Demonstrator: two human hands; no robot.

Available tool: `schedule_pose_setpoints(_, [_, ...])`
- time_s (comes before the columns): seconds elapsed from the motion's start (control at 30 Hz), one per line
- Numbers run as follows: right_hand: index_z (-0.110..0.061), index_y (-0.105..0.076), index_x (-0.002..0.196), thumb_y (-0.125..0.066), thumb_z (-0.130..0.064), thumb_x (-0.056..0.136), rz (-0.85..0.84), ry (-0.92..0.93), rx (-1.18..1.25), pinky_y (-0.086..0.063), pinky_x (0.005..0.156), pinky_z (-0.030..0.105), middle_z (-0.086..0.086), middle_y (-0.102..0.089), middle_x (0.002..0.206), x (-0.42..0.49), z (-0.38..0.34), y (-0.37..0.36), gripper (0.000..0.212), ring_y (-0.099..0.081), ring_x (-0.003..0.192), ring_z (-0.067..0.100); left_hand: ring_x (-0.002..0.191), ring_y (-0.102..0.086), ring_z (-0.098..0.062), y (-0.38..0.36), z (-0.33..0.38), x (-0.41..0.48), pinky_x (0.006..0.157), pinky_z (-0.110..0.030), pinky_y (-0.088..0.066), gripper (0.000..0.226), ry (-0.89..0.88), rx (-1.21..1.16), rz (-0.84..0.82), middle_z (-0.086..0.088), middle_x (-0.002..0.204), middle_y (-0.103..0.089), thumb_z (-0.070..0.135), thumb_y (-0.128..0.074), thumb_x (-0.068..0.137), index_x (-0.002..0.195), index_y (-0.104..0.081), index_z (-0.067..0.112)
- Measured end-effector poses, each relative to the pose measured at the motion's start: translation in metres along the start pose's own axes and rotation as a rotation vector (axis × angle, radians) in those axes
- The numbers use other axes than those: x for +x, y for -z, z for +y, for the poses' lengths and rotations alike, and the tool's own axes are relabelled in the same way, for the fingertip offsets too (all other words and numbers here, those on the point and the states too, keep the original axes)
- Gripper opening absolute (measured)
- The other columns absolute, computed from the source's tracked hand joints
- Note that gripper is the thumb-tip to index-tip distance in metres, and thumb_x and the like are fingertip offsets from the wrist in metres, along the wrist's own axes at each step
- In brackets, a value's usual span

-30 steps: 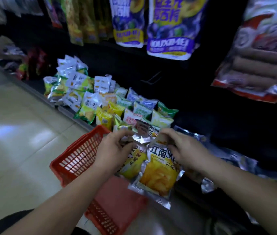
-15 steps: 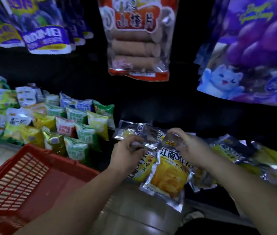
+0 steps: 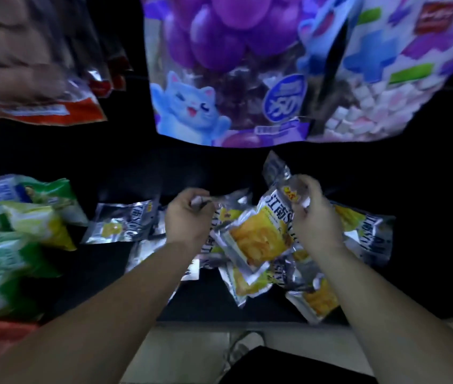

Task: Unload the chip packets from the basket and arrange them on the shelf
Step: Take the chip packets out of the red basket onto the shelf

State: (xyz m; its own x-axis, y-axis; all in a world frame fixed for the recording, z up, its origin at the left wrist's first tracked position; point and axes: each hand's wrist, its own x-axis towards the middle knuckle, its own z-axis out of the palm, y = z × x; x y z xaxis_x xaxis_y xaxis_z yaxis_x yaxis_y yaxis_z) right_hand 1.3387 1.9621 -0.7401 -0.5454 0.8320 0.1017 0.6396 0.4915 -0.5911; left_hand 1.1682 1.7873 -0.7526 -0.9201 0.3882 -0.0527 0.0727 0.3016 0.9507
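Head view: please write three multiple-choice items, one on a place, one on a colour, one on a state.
1. The purple grape bag hangs: A above the shelf; B on the floor; C in the basket.
2. The chips printed on the packet in the right hand are: A blue; B yellow; C pink.
3. The left hand is: A flat open; B gripping a silver packet; C an empty fist.
Key: 1A, it fills the upper view; 2B, yellow print; 3B, it curls round foil.

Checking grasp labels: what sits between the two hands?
In the head view, silver-and-yellow chip packets fill the gap; the left hand and right hand each grip one by its top edge.
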Motion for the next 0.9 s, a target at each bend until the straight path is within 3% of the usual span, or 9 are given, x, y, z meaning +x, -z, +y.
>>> schedule_pose_setpoints(0.1, [-0.04,-0.017,0.157,-0.064,-0.037,0.097,0.124,-0.154,-0.148,-0.053,0.078,0.046,0.017,-0.033,0.154,0.003,0.022,0.003,0.076,-0.058,0.114,0.044,0.066,-0.065,-0.009,-0.024,-0.002,-0.002,0.059,-0.027,-0.055,0.023,-0.01,-0.052,-0.019,0.008,0.083,-0.072,0.018,-0.077,0.088,0.094,-0.066,0.038])
schedule_pose_setpoints(0.17, [-0.045,-0.011,0.157,-0.06,-0.058,0.092,-0.017,-0.317,-0.264,-0.047,0.099,0.061,0.016,-0.014,0.164,-0.002,0.033,-0.004,0.083,-0.042,0.137,0.045,0.078,-0.069,-0.013,-0.035,-0.021,-0.012,0.066,-0.027,-0.057,0.029,0.044,0.11,-0.222,0.009,0.092,-0.071,0.021,-0.075,0.087,0.109,-0.063,0.036])
schedule_pose_setpoints(0.23, [-0.043,-0.017,0.158,-0.057,-0.068,0.089,-0.26,-0.365,-0.156,-0.039,0.11,0.062,0.01,-0.015,0.168,-0.011,0.034,-0.012,0.083,-0.033,0.147,0.039,0.088,-0.072,-0.017,-0.038,-0.04,-0.022,0.069,-0.025,-0.054,0.023,0.079,0.254,-0.361,0.009,0.091,-0.072,0.024,-0.073,0.083,0.103,-0.064,0.032])
schedule_pose_setpoints(0.33, [-0.04,-0.032,0.156,-0.064,-0.059,0.092,-0.507,-0.328,0.071,-0.039,0.116,0.049,0.004,-0.031,0.164,-0.021,0.022,-0.013,0.074,-0.04,0.144,0.033,0.099,-0.071,-0.014,-0.032,-0.048,-0.032,0.08,-0.029,-0.058,0.035,0.064,0.254,-0.421,0.012,0.105,-0.073,0.03,-0.072,0.085,0.118,-0.062,0.033])
schedule_pose_setpoints(0.5, [-0.041,-0.042,0.15,-0.057,-0.053,0.096,-0.375,-0.114,-0.328,-0.037,0.114,0.051,0.005,-0.049,0.151,-0.022,-0.02,-0.004,0.057,-0.032,0.147,0.033,0.105,-0.064,-0.021,0.007,-0.05,-0.051,0.083,-0.024,-0.047,0.048,0.086,0.272,-0.402,0.012,0.111,-0.06,0.017,-0.07,0.094,0.137,-0.055,0.031])
schedule_pose_setpoints(0.57, [-0.035,-0.051,0.144,-0.055,-0.049,0.097,-0.399,-0.029,-0.251,-0.051,0.098,0.044,0.002,-0.064,0.132,-0.027,-0.045,-0.006,0.049,-0.059,0.121,0.028,0.112,-0.061,-0.016,0.026,-0.058,-0.059,0.088,-0.022,-0.044,0.049,0.096,0.31,-0.378,0.007,0.116,-0.061,0.018,-0.071,0.093,0.139,-0.057,0.025])
schedule_pose_setpoints(0.67, [-0.027,-0.068,0.122,-0.063,-0.045,0.095,-0.616,0.057,-0.045,-0.056,0.088,0.042,-0.001,-0.069,0.115,-0.043,-0.089,-0.023,0.033,-0.066,0.101,0.024,0.112,-0.066,-0.02,0.061,-0.064,-0.072,0.092,-0.029,-0.053,0.048,0.147,0.282,-0.312,0.005,0.12,-0.066,0.021,-0.074,0.09,0.136,-0.058,0.026])
schedule_pose_setpoints(0.8, [-0.022,-0.075,0.107,-0.066,-0.043,0.093,-0.812,0.241,-0.095,-0.056,0.087,0.036,-0.001,-0.071,0.101,-0.07,-0.14,-0.051,0.027,-0.067,0.096,0.021,0.094,-0.068,-0.017,0.107,-0.06,-0.095,0.067,-0.024,-0.057,0.036,0.229,0.159,-0.167,0.004,0.121,-0.063,0.024,-0.072,0.094,0.125,-0.058,0.036])
schedule_pose_setpoints(0.9, [-0.022,-0.071,0.115,-0.064,-0.047,0.091,-0.842,0.379,-0.228,-0.055,0.092,0.04,0.003,-0.069,0.113,-0.093,-0.173,-0.066,0.035,-0.065,0.1,0.023,0.095,-0.068,-0.014,0.133,-0.056,-0.12,0.077,-0.048,-0.063,0.043,0.306,-0.005,-0.047,0.003,0.115,-0.064,0.029,-0.075,0.089,0.129,-0.059,0.028])
